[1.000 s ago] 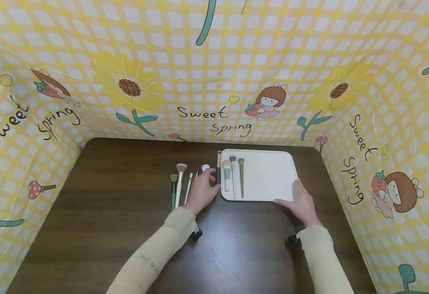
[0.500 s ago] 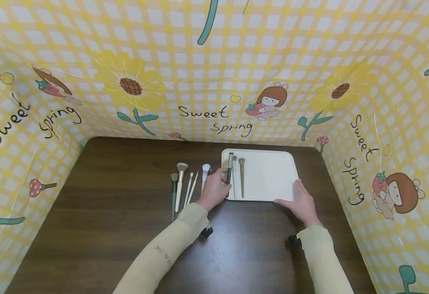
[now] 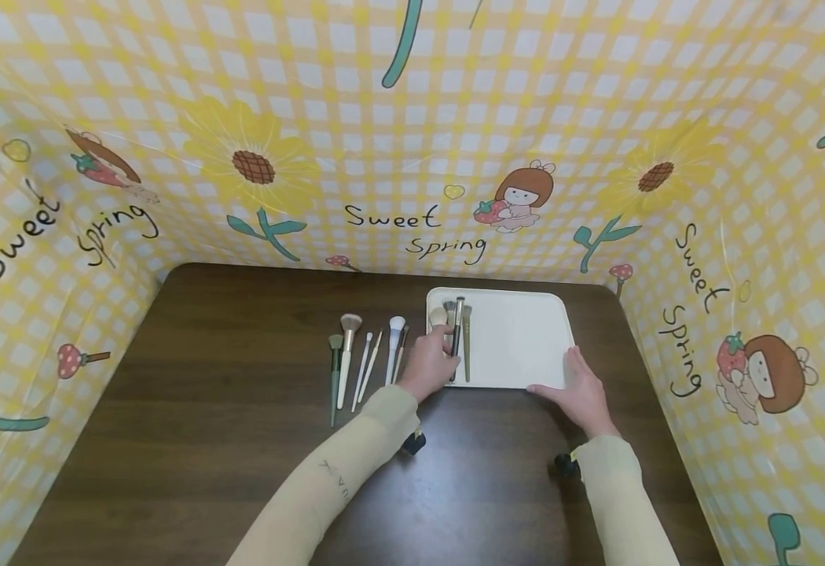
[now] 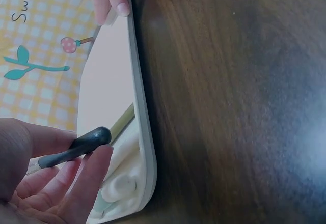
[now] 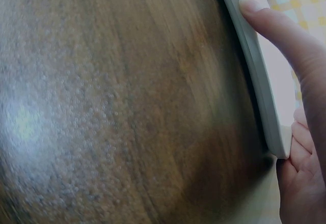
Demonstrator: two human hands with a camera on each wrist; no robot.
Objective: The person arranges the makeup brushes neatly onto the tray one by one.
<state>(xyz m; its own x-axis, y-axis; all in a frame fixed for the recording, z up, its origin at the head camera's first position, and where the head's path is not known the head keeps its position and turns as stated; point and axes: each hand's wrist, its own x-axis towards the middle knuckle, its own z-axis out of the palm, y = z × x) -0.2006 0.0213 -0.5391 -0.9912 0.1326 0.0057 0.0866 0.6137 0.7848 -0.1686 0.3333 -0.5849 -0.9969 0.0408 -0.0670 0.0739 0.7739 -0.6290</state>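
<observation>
My left hand (image 3: 430, 365) pinches a dark-handled makeup brush (image 3: 457, 330) between thumb and fingers, over the left part of a cream tray (image 3: 518, 338). In the left wrist view the rounded handle end (image 4: 97, 140) points out past my fingertips. Beneath it in the tray lie an olive makeup brush (image 3: 467, 338), a grey-tipped one (image 3: 449, 305) and a pale green-handled one (image 3: 438, 316), partly covered by my hand. My right hand (image 3: 584, 393) holds the tray's near right corner, its thumb (image 5: 277, 25) on the front rim and its fingers along the right side.
Left of the tray, several makeup brushes lie in a row on the dark wooden table (image 3: 243, 440), among them a green one (image 3: 334, 377), a big fluffy one (image 3: 349, 338) and a blue-and-white one (image 3: 394, 346). Checked yellow cloth (image 3: 384, 157) walls in the back and sides.
My left hand has carried the dark-handled brush rightward from the tray's left edge to over the brushes inside. The right hand and the tray have stayed put.
</observation>
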